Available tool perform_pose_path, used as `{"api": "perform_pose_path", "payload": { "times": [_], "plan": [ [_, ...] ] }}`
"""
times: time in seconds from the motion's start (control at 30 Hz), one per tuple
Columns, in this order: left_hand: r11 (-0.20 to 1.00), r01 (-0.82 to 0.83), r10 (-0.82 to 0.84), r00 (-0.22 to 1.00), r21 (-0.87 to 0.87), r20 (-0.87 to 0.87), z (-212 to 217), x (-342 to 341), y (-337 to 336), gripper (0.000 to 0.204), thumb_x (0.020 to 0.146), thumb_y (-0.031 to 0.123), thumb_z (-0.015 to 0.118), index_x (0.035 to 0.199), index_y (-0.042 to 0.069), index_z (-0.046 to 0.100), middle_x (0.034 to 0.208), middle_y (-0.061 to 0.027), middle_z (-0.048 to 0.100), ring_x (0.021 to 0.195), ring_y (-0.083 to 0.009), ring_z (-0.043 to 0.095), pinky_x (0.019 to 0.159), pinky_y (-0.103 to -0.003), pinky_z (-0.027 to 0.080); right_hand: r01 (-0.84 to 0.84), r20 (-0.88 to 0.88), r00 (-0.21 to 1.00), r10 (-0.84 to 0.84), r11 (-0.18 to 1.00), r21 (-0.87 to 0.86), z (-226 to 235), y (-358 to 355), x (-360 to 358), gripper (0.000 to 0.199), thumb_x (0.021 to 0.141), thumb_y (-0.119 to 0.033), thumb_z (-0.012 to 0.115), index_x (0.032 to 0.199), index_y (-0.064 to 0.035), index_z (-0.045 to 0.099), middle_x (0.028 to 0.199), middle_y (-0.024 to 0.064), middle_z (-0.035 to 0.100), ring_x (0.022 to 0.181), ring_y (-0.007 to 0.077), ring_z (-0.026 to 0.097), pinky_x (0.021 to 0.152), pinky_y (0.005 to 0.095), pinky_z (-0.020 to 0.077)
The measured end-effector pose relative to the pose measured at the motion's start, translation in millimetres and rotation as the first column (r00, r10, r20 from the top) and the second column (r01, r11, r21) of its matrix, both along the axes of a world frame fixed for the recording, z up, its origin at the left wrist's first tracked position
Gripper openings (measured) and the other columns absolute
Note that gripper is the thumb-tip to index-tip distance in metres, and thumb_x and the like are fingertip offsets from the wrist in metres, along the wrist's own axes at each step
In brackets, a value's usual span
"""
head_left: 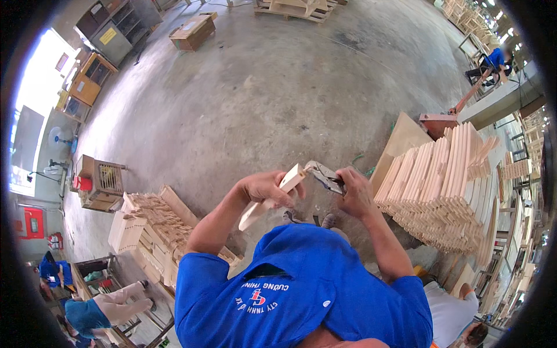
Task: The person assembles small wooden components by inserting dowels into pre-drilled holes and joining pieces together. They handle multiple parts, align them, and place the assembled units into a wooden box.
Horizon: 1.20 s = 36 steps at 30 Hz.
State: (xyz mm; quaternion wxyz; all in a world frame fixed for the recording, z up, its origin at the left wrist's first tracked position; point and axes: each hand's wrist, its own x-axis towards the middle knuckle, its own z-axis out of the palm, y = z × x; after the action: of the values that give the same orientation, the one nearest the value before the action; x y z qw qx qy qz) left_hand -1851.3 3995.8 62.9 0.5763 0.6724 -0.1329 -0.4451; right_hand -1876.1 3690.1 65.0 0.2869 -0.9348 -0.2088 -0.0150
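My left hand [271, 189] is closed round a pale wooden bar [253, 215], held tilted in front of my chest. The bar's far end points up and to the right, and small dark holes show near it. In my right hand [355, 194] is a pair of silvery metal pliers [326, 177], with my fingers wrapped round the handle side. The pliers' jaws are right beside the far end of the bar. Whether they grip something there is too small to tell.
A tall stack of pale wooden slats [432, 185] stands close on my right, with a board [400, 152] beside it. On my left is a stack of wooden pieces [152, 223]. A slatted wooden crate [103, 182] stands beyond it. Other people work behind me on both sides.
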Motion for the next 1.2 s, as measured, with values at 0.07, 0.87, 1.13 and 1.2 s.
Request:
{"api": "perform_pose_path", "payload": {
  "times": [0.07, 0.87, 1.13, 1.2],
  "plan": [
    [0.911, 0.065, -0.199, 0.934, -0.407, -0.297, -1.5, -2.9, 10.5, 0.036, 0.089, 0.016, 0.078, 0.122, 0.005, 0.068, 0.074, -0.0007, 0.068, 0.061, -0.0096, 0.064, 0.056, -0.026, 0.049, -0.027, 0.017, 0.999, 0.027, 1.0, -0.016, 0.9, -2.5, 0.8, 0.033, 0.08, -0.007, 0.069, 0.113, -0.0091, 0.061, 0.101, 0.0144, 0.065, 0.094, 0.0408, 0.067, 0.078, 0.052, 0.0534],
    [0.792, -0.593, 0.564, 0.623, -0.142, 0.543, 53.3, 7.2, -28.8, 0.023, 0.089, 0.017, 0.083, 0.108, 0.006, 0.075, 0.089, 0.0035, 0.071, 0.081, -0.006, 0.063, 0.072, -0.027, 0.053, 0.393, -0.064, 0.92, -0.387, 0.902, 0.178, 0.8, -33.2, -13.5, 0.021, 0.095, -0.014, 0.067, 0.111, -0.0021, 0.06, 0.101, 0.0172, 0.065, 0.097, 0.0409, 0.065, 0.083, 0.0498, 0.0508],
    [0.923, -0.377, 0.283, 0.543, -0.072, 0.791, 83.4, 21.1, -86.5, 0.031, 0.081, 0.009, 0.081, 0.11, 0.0, 0.072, 0.105, -0.0129, 0.069, 0.09, -0.02, 0.072, 0.075, -0.034, 0.058, 0.383, 0.013, 0.923, -0.384, 0.923, 0.038, 3.5, -32.1, -38.7, 0.037, 0.088, -0.011, 0.071, 0.122, -0.0059, 0.058, 0.113, 0.0184, 0.064, 0.107, 0.0423, 0.065, 0.089, 0.0516, 0.0521],
    [0.937, -0.338, 0.271, 0.54, -0.09, 0.796, 79.2, 22.4, -98.9, 0.031, 0.081, 0.009, 0.081, 0.109, 0.0, 0.072, 0.101, -0.0133, 0.068, 0.088, -0.0219, 0.072, 0.074, -0.035, 0.058, 0.408, 0.003, 0.913, -0.408, 0.913, 0.03, 3.3, -34.5, -48.1, 0.039, 0.085, -0.011, 0.072, 0.121, -0.0058, 0.057, 0.112, 0.0182, 0.064, 0.107, 0.0424, 0.065, 0.089, 0.0515, 0.0524]
  ]
}}
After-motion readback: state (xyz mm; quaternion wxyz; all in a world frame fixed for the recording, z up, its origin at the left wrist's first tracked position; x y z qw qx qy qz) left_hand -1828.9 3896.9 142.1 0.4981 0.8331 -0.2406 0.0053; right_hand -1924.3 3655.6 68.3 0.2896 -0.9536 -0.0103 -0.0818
